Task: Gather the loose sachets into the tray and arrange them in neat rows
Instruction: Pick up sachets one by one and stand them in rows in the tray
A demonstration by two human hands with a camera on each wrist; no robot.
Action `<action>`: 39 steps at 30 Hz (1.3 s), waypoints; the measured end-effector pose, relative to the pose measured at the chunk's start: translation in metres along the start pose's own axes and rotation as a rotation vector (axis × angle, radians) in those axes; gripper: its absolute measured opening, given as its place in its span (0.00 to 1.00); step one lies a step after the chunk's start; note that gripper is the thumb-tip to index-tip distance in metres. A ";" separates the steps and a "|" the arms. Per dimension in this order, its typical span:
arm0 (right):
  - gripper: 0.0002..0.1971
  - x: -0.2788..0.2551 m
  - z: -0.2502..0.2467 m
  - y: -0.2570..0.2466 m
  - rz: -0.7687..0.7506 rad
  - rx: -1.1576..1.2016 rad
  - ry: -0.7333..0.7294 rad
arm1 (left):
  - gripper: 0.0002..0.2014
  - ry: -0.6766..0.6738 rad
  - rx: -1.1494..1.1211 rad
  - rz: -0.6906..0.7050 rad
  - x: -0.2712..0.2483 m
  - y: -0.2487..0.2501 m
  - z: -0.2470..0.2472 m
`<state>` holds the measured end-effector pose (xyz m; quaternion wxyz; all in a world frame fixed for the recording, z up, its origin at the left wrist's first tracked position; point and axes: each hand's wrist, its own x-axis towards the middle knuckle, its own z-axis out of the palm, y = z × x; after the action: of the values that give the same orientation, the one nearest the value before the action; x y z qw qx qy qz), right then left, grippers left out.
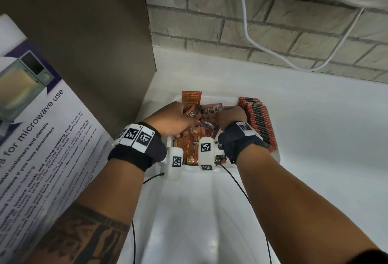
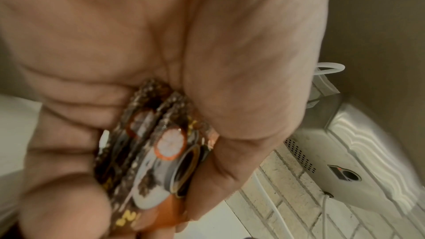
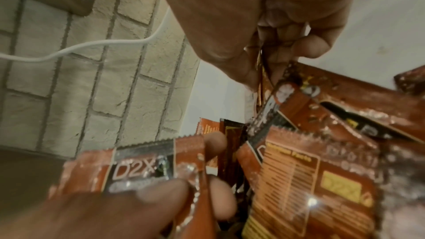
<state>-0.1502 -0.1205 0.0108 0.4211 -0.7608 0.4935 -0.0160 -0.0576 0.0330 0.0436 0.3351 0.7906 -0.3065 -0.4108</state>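
A white tray (image 1: 223,98) sits on the white counter. Along its right side stands a neat row of orange sachets (image 1: 258,121). Loose orange-brown sachets (image 1: 189,148) lie jumbled in its left and middle, and one sachet (image 1: 191,98) leans on the far rim. My left hand (image 1: 176,119) is over the pile's left part and grips a small stack of sachets (image 2: 161,152) between thumb and fingers. My right hand (image 1: 230,114), over the middle, pinches the edge of one sachet (image 3: 264,83) with thumb and curled fingers. In the head view both hands hide the sachets under them.
A brown panel (image 1: 94,53) and a printed microwave notice (image 1: 42,137) stand close on the left. A brick wall (image 1: 273,28) with a hanging white cable (image 1: 262,47) runs behind the tray. White counter (image 1: 325,137) stretches to the right and in front.
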 end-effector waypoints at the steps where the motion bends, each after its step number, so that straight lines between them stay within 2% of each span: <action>1: 0.05 -0.001 0.001 0.002 0.005 0.006 0.078 | 0.08 -0.003 -0.001 -0.001 0.000 0.001 0.001; 2: 0.05 -0.002 0.001 0.003 0.001 0.031 0.152 | 0.08 -0.005 0.002 -0.003 0.000 0.001 0.002; 6: 0.10 -0.004 0.000 0.004 -0.041 0.206 0.262 | 0.11 -0.024 0.074 -0.008 0.003 0.005 0.007; 13: 0.11 -0.010 -0.006 -0.002 -0.148 0.268 0.359 | 0.07 -0.104 0.333 -0.069 0.006 0.014 0.019; 18: 0.09 -0.011 -0.016 -0.004 -0.195 0.298 0.434 | 0.12 -0.100 0.430 -0.082 0.012 0.013 0.023; 27: 0.12 -0.012 -0.028 -0.002 -0.155 0.388 0.418 | 0.16 -0.092 0.524 -0.073 0.014 0.017 0.027; 39: 0.08 -0.019 -0.051 0.002 -0.143 0.474 0.452 | 0.13 -0.085 0.553 -0.048 0.009 0.025 0.031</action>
<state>-0.1834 -0.1384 0.0499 0.4640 -0.6517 0.5024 -0.3279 -0.0847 0.0030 0.0455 0.0838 0.8411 -0.4020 -0.3521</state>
